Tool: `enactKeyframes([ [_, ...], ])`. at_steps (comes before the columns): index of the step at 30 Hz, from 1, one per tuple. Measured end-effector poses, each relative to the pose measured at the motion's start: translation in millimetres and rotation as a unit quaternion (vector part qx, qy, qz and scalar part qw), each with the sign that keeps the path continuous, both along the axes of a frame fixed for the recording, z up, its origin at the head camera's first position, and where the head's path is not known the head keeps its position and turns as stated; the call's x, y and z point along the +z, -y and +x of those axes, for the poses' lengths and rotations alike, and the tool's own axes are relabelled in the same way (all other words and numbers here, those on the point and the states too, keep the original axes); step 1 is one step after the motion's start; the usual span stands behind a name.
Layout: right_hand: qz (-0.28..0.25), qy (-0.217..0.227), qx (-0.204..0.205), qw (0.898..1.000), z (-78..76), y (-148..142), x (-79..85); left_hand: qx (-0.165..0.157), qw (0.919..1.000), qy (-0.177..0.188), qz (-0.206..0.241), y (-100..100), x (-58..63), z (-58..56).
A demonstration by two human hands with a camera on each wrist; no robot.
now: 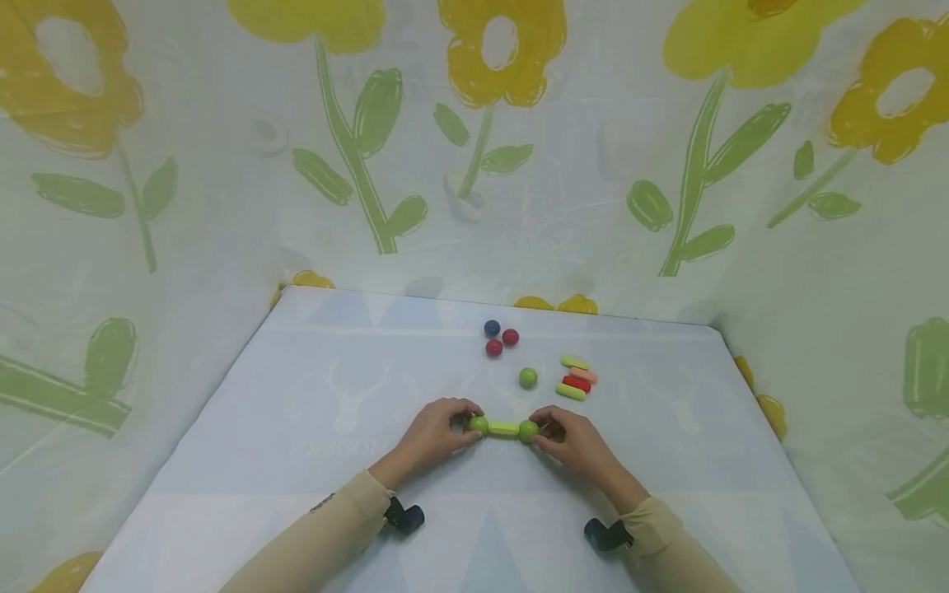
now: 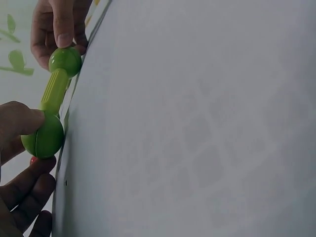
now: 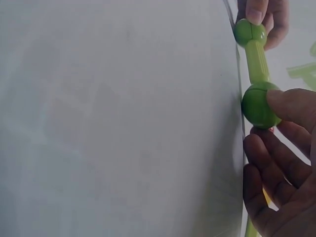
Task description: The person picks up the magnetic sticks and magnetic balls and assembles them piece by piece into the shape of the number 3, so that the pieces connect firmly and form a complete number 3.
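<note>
A yellow-green rod [image 1: 503, 429] joins two green balls in a dumbbell shape, held level close to the table. My left hand [image 1: 439, 431] pinches the left green ball [image 1: 479, 425] between thumb and fingers. At the other end, my right hand [image 1: 574, 443] pinches the right green ball [image 1: 528, 431]. In the left wrist view the rod [image 2: 55, 91] meets both balls, and my left thumb lies on the nearer ball [image 2: 48, 137]. The right wrist view shows my right thumb against its own ball [image 3: 260, 105].
Beyond the hands lie a loose green ball [image 1: 528, 377], two red balls [image 1: 494, 347] and a blue ball [image 1: 493, 329]. To their right is a row of short rods: yellow-green [image 1: 571, 391], red [image 1: 577, 383] and pink [image 1: 583, 375]. A flower-printed curtain [image 1: 556, 206] encloses the pale table [image 1: 245, 445].
</note>
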State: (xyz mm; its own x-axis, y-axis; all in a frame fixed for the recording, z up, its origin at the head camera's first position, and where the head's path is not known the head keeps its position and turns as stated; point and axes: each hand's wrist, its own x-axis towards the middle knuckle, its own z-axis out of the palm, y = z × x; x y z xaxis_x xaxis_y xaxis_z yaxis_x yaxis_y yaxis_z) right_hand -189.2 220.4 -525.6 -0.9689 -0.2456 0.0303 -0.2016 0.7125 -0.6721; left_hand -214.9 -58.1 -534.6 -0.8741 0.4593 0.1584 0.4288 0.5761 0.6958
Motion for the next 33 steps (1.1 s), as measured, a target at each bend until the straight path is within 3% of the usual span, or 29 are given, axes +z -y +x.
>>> enactKeyframes([
  [9,0.002,0.001,0.002,1.0,-1.3,-0.8,-1.2,-0.014,0.9992,0.0,-0.038,-2.7,2.4,0.7],
  [15,-0.001,-0.005,0.002,1.0,-1.4,-0.5,-1.6,-0.014,0.9984,-0.029,-0.047,-8.2,0.4,0.3],
  [27,-0.013,-0.018,0.015,1.0,1.0,-2.1,0.2,-0.062,0.9935,-0.068,-0.066,-41.9,8.8,-1.0],
  [33,-0.015,-0.023,0.019,0.999,1.0,-3.5,-0.7,-0.066,0.992,-0.08,-0.072,-56.8,6.8,-2.9],
])
